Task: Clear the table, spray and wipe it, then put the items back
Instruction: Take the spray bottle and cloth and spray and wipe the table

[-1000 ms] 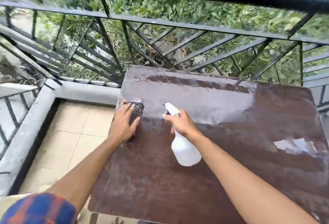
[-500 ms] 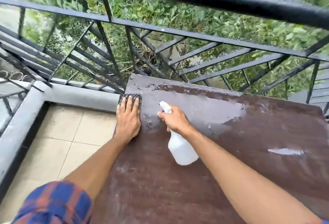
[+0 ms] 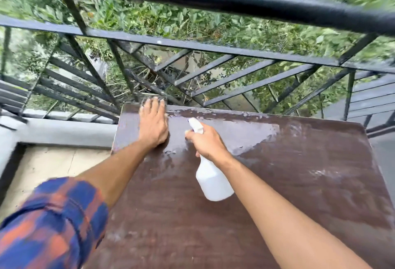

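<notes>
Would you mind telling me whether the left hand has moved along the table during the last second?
Yes. The left hand slid its cloth away along the table to the far left corner by the railing.

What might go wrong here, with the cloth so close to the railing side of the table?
The cloth under the left hand sits at the table's far corner by the railing; a longer stroke might push it over the edge. The right hand holds the spray bottle over the wet tabletop, where it might slip.

Wet brown table; dark cloth at far-left corner
</notes>
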Action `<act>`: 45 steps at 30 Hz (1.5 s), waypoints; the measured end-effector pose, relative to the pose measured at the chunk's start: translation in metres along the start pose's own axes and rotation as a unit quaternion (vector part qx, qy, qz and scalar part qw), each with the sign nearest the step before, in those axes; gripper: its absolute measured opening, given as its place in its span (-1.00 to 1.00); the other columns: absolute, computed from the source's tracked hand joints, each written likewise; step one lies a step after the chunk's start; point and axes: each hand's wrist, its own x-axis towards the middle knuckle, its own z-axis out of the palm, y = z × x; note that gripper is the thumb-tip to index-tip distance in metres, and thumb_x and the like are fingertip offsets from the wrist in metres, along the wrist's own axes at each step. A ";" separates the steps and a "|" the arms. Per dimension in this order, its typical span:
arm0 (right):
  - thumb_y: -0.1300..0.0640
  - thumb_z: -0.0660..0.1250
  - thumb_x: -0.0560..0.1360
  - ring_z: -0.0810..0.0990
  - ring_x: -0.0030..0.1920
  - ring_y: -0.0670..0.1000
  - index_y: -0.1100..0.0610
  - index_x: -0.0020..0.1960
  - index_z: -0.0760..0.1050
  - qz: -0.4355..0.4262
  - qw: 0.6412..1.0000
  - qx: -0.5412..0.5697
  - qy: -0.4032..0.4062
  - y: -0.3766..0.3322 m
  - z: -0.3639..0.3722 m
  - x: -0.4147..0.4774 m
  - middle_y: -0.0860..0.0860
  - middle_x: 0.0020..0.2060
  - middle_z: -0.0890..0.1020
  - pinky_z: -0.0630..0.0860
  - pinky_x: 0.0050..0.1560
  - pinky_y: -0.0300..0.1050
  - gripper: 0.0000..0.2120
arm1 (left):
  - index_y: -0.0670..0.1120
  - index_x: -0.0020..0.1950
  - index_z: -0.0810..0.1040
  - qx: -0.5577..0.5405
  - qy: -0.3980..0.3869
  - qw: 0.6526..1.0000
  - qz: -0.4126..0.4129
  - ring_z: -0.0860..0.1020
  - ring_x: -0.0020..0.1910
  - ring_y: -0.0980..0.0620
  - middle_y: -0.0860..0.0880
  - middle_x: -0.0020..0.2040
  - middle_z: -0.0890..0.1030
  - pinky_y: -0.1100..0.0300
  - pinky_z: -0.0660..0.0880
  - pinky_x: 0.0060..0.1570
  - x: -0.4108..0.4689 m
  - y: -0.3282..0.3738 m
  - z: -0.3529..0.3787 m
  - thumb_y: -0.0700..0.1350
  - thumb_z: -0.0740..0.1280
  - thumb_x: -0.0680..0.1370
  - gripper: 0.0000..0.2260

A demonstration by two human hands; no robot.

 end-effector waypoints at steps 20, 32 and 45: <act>0.04 0.38 0.49 0.56 -0.48 0.10 0.02 -0.22 0.52 0.057 0.983 0.080 0.153 0.126 -0.163 -0.001 0.00 -0.32 0.63 0.49 -0.33 -0.15 -0.87 | 0.05 0.56 0.27 0.028 -0.054 0.974 0.219 0.14 0.58 -0.13 -0.06 0.58 0.26 -0.24 0.08 0.48 0.008 0.240 0.041 0.10 0.03 0.66 -0.54; 0.02 0.37 0.45 0.57 -0.50 0.11 0.03 -0.17 0.53 0.040 0.995 0.051 0.081 0.101 -0.104 0.011 -0.01 -0.31 0.62 0.50 -0.36 -0.15 -0.90 | 0.02 0.46 0.38 -0.022 -0.018 0.992 0.124 0.33 0.44 -0.17 -0.09 0.44 0.43 -0.17 0.27 0.40 0.019 0.155 0.027 -0.02 0.13 0.60 -0.58; -0.09 0.33 0.35 0.55 -0.57 0.04 0.01 -0.17 0.53 0.003 0.999 0.049 0.005 0.052 -0.015 -0.016 -0.06 -0.36 0.62 0.55 -0.25 -0.06 -0.81 | -0.11 0.46 0.41 -0.051 0.083 0.984 -0.147 0.38 0.37 -0.25 -0.21 0.45 0.42 -0.15 0.29 0.41 -0.092 -0.079 -0.006 -0.02 0.08 0.60 -0.55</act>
